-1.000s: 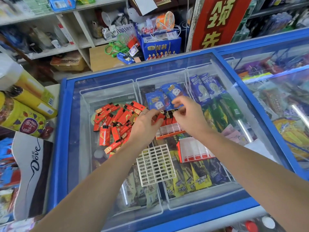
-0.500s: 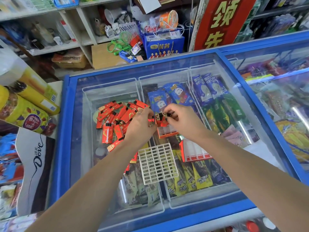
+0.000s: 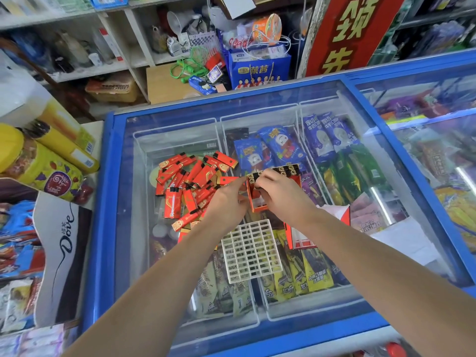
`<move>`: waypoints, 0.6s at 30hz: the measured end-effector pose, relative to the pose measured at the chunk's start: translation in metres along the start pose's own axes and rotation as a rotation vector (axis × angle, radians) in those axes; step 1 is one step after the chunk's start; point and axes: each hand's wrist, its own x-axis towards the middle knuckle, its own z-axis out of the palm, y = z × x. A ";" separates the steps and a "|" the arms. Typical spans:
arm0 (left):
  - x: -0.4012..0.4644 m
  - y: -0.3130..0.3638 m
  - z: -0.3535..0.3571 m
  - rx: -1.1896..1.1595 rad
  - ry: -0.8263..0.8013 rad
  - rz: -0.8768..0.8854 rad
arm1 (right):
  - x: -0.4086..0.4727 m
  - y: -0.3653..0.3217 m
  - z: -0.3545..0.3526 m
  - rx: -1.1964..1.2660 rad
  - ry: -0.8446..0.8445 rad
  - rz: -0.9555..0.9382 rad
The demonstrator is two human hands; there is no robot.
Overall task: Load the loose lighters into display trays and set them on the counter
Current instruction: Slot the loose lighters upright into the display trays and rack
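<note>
A heap of loose red lighters [image 3: 190, 181] lies on the glass lid of the blue freezer [image 3: 108, 202]. An orange display tray [image 3: 257, 202] stands right of the heap, with a row of lighters [image 3: 286, 170] upright in its back slots. My left hand [image 3: 229, 204] holds the tray's left side. My right hand [image 3: 280, 194] pinches a lighter at the tray's near-left corner. A white grid insert [image 3: 251, 253] lies nearer to me. A second red and white tray [image 3: 298, 238] rests under my right forearm.
Ice-cream packets fill the freezer under the glass. Yellow tubs [image 3: 38, 163] and a Dove box [image 3: 61, 253] crowd the left side. A second freezer [image 3: 438, 150] adjoins on the right. Shelves and a red sign [image 3: 347, 32] stand behind.
My hands and the tray have drawn closer together. The right hand has come down from the lighter row onto a lighter at the tray's near-left corner. The view has shifted slightly.
</note>
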 end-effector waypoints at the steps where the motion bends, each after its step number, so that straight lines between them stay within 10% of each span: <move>1: -0.001 0.001 0.001 -0.007 0.000 -0.004 | 0.000 0.000 0.001 -0.017 -0.011 0.001; 18: -0.019 -0.051 -0.045 0.071 0.072 -0.120 | -0.006 -0.017 0.000 -0.147 -0.008 0.060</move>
